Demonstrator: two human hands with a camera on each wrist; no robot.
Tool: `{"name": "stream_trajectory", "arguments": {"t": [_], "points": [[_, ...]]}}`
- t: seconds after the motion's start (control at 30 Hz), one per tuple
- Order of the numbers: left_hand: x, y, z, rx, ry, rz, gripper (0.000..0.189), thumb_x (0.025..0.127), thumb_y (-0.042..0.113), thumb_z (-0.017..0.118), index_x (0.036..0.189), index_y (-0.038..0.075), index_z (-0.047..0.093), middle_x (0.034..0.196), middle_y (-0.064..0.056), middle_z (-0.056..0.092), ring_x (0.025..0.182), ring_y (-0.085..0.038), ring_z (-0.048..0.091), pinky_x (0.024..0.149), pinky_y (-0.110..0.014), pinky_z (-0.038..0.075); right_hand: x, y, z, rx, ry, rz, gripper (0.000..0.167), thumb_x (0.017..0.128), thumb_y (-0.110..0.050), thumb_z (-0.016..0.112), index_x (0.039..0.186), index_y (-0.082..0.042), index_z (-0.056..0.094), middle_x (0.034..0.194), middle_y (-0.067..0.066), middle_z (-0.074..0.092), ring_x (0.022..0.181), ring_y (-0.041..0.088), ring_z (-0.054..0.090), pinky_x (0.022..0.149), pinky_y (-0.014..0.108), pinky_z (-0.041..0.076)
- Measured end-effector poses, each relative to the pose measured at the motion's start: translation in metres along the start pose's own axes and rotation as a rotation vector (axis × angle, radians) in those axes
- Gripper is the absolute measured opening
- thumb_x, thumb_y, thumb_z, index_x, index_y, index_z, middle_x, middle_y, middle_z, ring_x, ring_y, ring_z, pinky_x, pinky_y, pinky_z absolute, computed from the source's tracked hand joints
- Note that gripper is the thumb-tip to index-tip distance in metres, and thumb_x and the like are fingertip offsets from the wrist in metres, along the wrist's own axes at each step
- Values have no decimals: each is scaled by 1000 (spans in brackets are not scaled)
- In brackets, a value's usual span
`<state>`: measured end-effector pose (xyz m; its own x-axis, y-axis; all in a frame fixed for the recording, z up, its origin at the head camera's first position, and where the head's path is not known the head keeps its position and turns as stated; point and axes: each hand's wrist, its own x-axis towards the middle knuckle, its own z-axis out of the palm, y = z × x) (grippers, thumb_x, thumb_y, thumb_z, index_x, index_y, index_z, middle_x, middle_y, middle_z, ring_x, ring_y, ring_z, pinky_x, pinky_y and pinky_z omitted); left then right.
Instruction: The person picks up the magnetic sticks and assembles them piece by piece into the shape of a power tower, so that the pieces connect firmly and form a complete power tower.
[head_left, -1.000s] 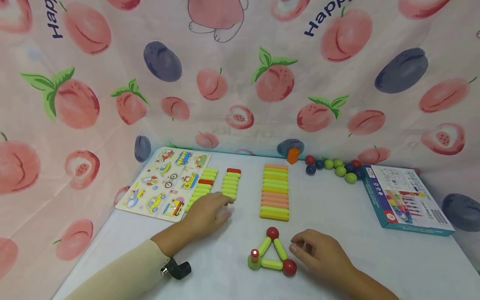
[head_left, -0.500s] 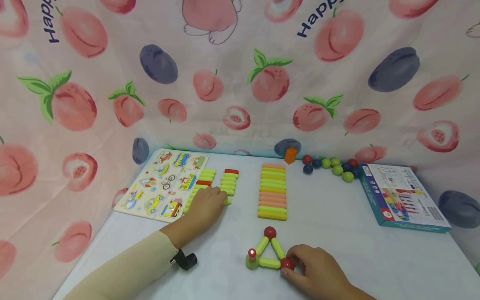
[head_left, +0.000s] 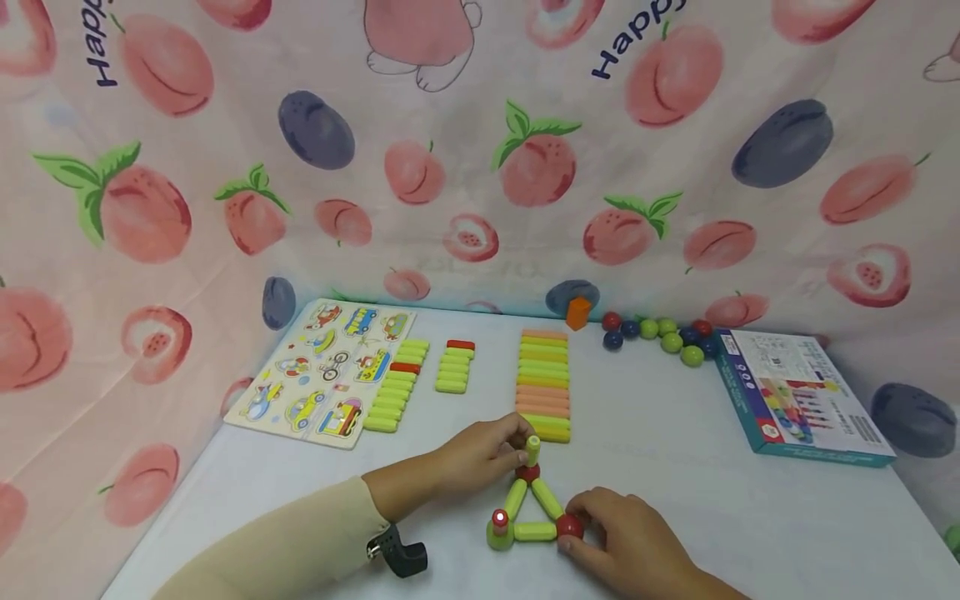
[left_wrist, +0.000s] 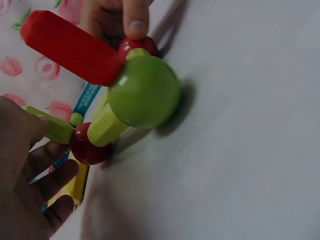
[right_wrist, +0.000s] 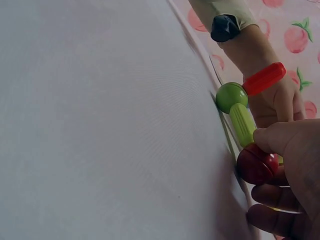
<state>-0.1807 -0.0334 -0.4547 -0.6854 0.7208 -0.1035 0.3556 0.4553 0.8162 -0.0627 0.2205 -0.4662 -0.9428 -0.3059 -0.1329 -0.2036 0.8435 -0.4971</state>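
Observation:
A triangle of light green rods (head_left: 535, 532) joined by balls lies flat near the front of the table. My left hand (head_left: 483, 457) pinches an upright green rod (head_left: 533, 450) at the far red ball (head_left: 528, 473); in the left wrist view this rod (left_wrist: 55, 127) meets the ball (left_wrist: 90, 144). With thumb and fingers my right hand (head_left: 630, 533) grips the right-hand red ball (head_left: 570, 527), also seen as the ball (right_wrist: 257, 164) in the right wrist view. From the green corner ball (head_left: 500, 535) stands a red rod (left_wrist: 72, 47).
Green and red rods (head_left: 453, 367) lie in two columns beside a picture puzzle board (head_left: 315, 375). A mixed-colour rod column (head_left: 543, 375) lies mid-table. Loose balls (head_left: 671, 337), an orange block (head_left: 578, 313) and a box (head_left: 806, 400) are toward the back and right.
My left hand has taken a green rod from the shorter column and brought it right to the triangle's far red ball. My right hand has come in and taken hold of the right-hand red ball.

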Motion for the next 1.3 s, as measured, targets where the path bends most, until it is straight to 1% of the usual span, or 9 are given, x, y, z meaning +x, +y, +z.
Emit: {"name": "stream_trajectory", "arguments": {"t": [0.23, 0.37, 0.47, 0.57, 0.7, 0.8, 0.87, 1.1, 1.3], "points": [[-4, -12, 2, -28, 2, 52, 18, 109, 20, 64, 126, 25, 61, 114, 16, 68, 108, -3, 65, 99, -28, 53, 0, 0, -2, -14, 13, -13, 40, 89, -58, 81, 113, -27, 74, 89, -23, 59, 70, 1, 48, 62, 23, 45], [-14, -22, 0, -4, 9, 72, 20, 103, 22, 73, 120, 28, 66, 111, 19, 68, 109, -4, 63, 102, -30, 52, 9, 3, -7, 3, 57, 37, 31, 89, -44, 85, 114, -29, 74, 88, -23, 58, 71, 2, 50, 63, 23, 46], [-26, -28, 1, -9, 11, 105, 20, 99, 24, 79, 115, 30, 67, 106, 19, 68, 104, -7, 64, 97, -29, 52, 23, 8, -10, 34, 117, 44, 27, 91, -29, 85, 116, -31, 76, 93, -23, 60, 76, 3, 52, 66, 24, 48], [-36, -28, 8, -1, 17, 167, 21, 97, 26, 82, 112, 30, 67, 102, 19, 68, 99, -7, 65, 93, -27, 52, 39, 12, -13, 70, 132, -1, 30, 92, -20, 83, 120, -29, 77, 100, -22, 63, 80, 4, 53, 70, 24, 50], [-44, -20, 18, 98, 52, 253, 23, 95, 26, 84, 110, 29, 66, 98, 22, 65, 96, 1, 62, 90, -23, 50, 55, 12, -17, 123, 97, -122, 33, 94, -14, 80, 125, -23, 77, 103, -17, 66, 78, 4, 54, 68, 24, 51], [-48, -18, 23, 144, 71, 283, 23, 94, 27, 84, 109, 28, 66, 98, 23, 64, 96, 3, 60, 89, -21, 48, 61, 9, -18, 155, 82, -198, 32, 96, -11, 77, 126, -20, 77, 105, -15, 67, 78, 4, 54, 68, 24, 51], [-51, -19, 25, 132, 80, 279, 23, 95, 27, 83, 109, 28, 66, 99, 23, 64, 96, 3, 60, 88, -22, 49, 62, 9, -17, 159, 77, -215, 31, 96, -10, 76, 126, -19, 77, 107, -14, 68, 79, 5, 54, 69, 24, 51], [-57, -25, 26, 64, 102, 269, 24, 96, 24, 82, 112, 28, 65, 102, 20, 65, 98, -1, 62, 91, -24, 52, 58, 11, -12, 163, 72, -121, 35, 96, -15, 78, 130, -22, 76, 113, -15, 70, 84, 5, 57, 76, 25, 54], [-58, -28, 25, 0, 80, 264, 22, 99, 28, 80, 114, 28, 64, 105, 19, 65, 100, -1, 63, 97, -26, 54, 29, 20, -15, 198, 36, -34, 32, 97, -15, 75, 127, -26, 75, 118, -17, 71, 95, 5, 61, 87, 27, 57]]}}
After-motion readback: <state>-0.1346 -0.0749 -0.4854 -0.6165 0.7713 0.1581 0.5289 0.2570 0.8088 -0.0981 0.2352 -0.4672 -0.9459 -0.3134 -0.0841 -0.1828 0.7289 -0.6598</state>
